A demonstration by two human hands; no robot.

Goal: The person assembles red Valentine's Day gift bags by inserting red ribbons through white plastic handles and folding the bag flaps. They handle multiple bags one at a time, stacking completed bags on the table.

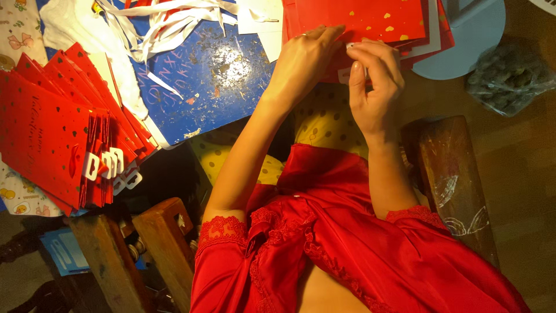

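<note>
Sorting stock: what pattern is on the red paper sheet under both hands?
Small gold hearts scattered on the red paper sheet, clearest in the head view.

Your left hand [301, 64] is covering part of the red bag [370, 20], whose top the frame edge is cutting off; your fingertips are hiding the white tab [350, 45].

1 head-worn view looks steeply down — close over the person's lap and the blue worktop [214, 81].
</note>
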